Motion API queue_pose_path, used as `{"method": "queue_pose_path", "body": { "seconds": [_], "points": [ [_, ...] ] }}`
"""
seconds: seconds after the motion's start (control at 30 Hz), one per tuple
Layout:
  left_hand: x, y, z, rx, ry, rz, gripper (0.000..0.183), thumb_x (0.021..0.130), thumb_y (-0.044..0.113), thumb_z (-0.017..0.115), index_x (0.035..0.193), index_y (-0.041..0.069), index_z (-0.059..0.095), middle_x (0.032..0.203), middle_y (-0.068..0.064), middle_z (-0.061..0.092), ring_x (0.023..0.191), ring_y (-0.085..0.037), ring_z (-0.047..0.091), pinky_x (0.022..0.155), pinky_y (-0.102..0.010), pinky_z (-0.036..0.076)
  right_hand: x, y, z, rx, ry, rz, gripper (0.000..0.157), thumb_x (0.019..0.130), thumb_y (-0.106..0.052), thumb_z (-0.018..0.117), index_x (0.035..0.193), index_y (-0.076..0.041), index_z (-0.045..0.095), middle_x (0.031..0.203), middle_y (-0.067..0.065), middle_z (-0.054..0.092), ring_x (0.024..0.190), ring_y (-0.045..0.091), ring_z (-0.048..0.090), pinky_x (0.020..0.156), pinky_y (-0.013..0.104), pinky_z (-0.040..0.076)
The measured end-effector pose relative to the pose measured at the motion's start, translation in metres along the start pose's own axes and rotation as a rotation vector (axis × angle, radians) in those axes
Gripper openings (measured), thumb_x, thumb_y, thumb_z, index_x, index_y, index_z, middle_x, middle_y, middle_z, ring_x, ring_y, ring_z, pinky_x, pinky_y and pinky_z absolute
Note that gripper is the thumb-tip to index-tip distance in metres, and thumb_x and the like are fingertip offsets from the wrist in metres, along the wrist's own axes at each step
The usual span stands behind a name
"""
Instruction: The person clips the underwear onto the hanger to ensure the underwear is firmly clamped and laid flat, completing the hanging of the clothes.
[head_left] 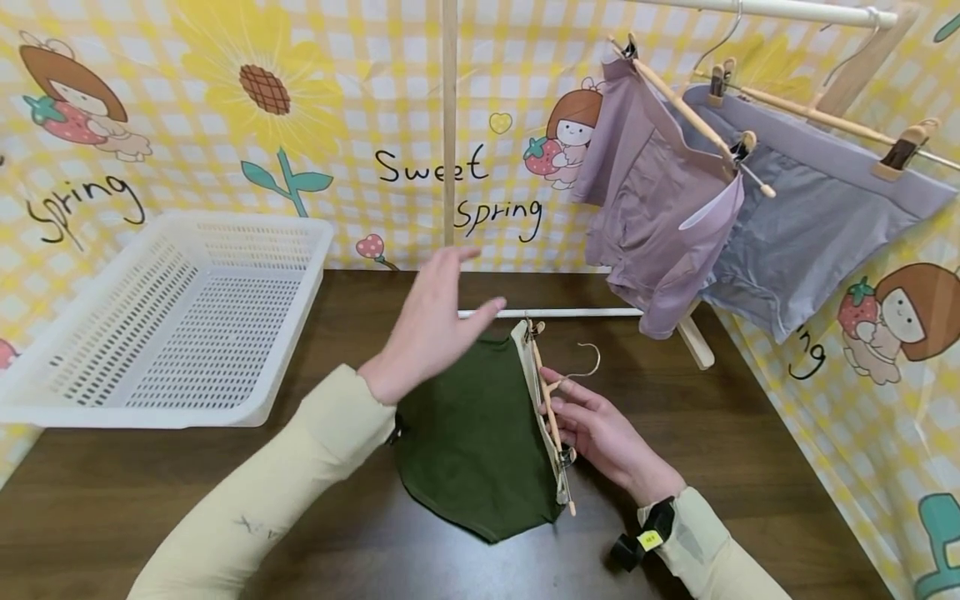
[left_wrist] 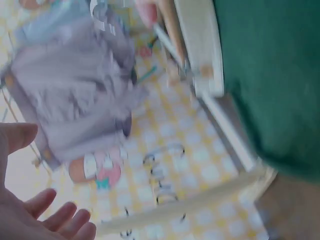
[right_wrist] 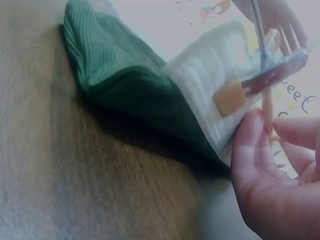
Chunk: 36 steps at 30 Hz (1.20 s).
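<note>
Dark green shorts point(head_left: 480, 433) with a cream waistband point(right_wrist: 200, 75) are clipped along the waistband to a wooden clip hanger point(head_left: 553, 421). My right hand point(head_left: 600, 429) pinches the hanger's bar near its middle, thumb and fingers on either side of it in the right wrist view. The metal hook point(head_left: 596, 360) points away to the right. Over the far left part of the shorts my left hand point(head_left: 427, 321) is raised, fingers and thumb spread apart, with nothing in it. One metal clip point(head_left: 567, 456) bites the waistband at the near end, another clip point(head_left: 534, 331) at the far end.
A white perforated basket point(head_left: 300, 333) stands on the brown table point(head_left: 337, 533) at the left. Mauve shorts point(head_left: 660, 200) and grey-blue shorts point(head_left: 810, 208) hang from a white rail point(head_left: 795, 10) at the upper right. A lower white bar point(head_left: 592, 313) crosses behind the green shorts.
</note>
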<state>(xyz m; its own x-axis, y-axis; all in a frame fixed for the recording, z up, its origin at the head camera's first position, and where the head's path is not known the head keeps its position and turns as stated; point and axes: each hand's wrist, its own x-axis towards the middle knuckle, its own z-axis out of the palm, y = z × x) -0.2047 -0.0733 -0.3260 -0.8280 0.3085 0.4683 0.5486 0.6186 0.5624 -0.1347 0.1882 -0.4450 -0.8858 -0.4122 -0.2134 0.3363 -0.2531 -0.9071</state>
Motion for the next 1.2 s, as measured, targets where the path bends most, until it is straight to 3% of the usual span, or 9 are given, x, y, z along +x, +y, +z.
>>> {"method": "queue_pose_path", "body": {
  "seconds": [0.23,0.33,0.43,0.57,0.7,0.8,1.0,1.2],
  "points": [
    [0.042,-0.010,-0.019,-0.024,0.142,-0.076,0.089,0.095,0.040,0.072,0.159,0.007,0.019,0.158,-0.014,0.022,0.146,-0.021,0.022,0.117,-0.035,0.024,-0.003,-0.003,0.004,0.010,-0.039,-0.017,0.059,0.106,-0.007,0.053,0.160,-0.007,0.031,0.109,0.007,0.063,0.097,0.015,0.065,0.083,0.031,0.054],
    [0.057,-0.012,-0.024,-0.071,0.154,-0.115,0.095,0.097,0.046,0.066,0.163,0.012,0.007,0.166,-0.008,0.012,0.150,-0.014,0.011,0.119,-0.029,0.015,-0.004,-0.004,0.006,0.001,-0.049,-0.027,0.059,0.105,-0.007,0.054,0.160,-0.007,0.031,0.112,0.009,0.061,0.100,0.016,0.064,0.084,0.032,0.054],
    [0.071,-0.016,-0.028,-0.116,0.157,-0.137,0.088,0.102,0.050,0.054,0.164,0.012,0.004,0.168,-0.005,0.011,0.150,-0.013,0.014,0.118,-0.027,0.014,-0.005,-0.006,0.007,-0.011,-0.061,-0.043,0.059,0.105,-0.006,0.055,0.159,-0.006,0.032,0.114,0.010,0.060,0.101,0.017,0.064,0.084,0.032,0.054],
    [0.085,-0.020,-0.031,-0.181,0.205,-0.128,0.065,0.109,0.040,0.043,0.159,0.003,0.024,0.158,-0.014,0.036,0.138,-0.022,0.044,0.112,-0.028,0.033,-0.006,-0.007,0.011,-0.051,-0.066,-0.087,0.057,0.104,-0.003,0.055,0.158,-0.002,0.034,0.110,0.009,0.060,0.096,0.017,0.065,0.081,0.031,0.055],
    [0.094,-0.026,-0.032,-0.218,0.275,-0.106,0.044,0.111,0.028,0.041,0.142,-0.002,0.049,0.127,-0.017,0.062,0.111,-0.026,0.064,0.094,-0.031,0.049,-0.005,-0.012,0.015,-0.115,-0.053,-0.144,0.054,0.103,-0.001,0.057,0.154,0.002,0.039,0.106,0.009,0.059,0.094,0.018,0.065,0.076,0.029,0.055],
    [0.095,-0.032,-0.034,-0.199,0.277,-0.125,0.039,0.111,0.029,0.042,0.133,0.000,0.057,0.115,-0.013,0.065,0.104,-0.023,0.065,0.090,-0.030,0.050,-0.003,-0.018,0.019,-0.132,-0.046,-0.172,0.049,0.101,0.001,0.058,0.148,0.003,0.044,0.105,0.010,0.061,0.096,0.020,0.066,0.073,0.028,0.055],
    [0.096,-0.038,-0.035,-0.140,0.202,-0.152,0.047,0.111,0.040,0.038,0.133,0.003,0.055,0.117,-0.010,0.063,0.106,-0.021,0.063,0.091,-0.028,0.049,0.001,-0.037,0.023,-0.103,-0.028,-0.202,0.028,0.100,0.007,0.056,0.125,-0.002,0.051,0.105,0.011,0.065,0.093,0.020,0.067,0.070,0.026,0.056],
    [0.096,-0.040,-0.032,-0.132,0.221,-0.133,0.046,0.111,0.039,0.037,0.131,0.001,0.055,0.116,-0.011,0.062,0.107,-0.022,0.062,0.092,-0.030,0.048,0.010,-0.063,0.031,-0.119,-0.007,-0.268,0.025,0.102,0.004,0.054,0.124,-0.008,0.054,0.105,0.008,0.066,0.092,0.016,0.066,0.069,0.023,0.054]
  ]
}}
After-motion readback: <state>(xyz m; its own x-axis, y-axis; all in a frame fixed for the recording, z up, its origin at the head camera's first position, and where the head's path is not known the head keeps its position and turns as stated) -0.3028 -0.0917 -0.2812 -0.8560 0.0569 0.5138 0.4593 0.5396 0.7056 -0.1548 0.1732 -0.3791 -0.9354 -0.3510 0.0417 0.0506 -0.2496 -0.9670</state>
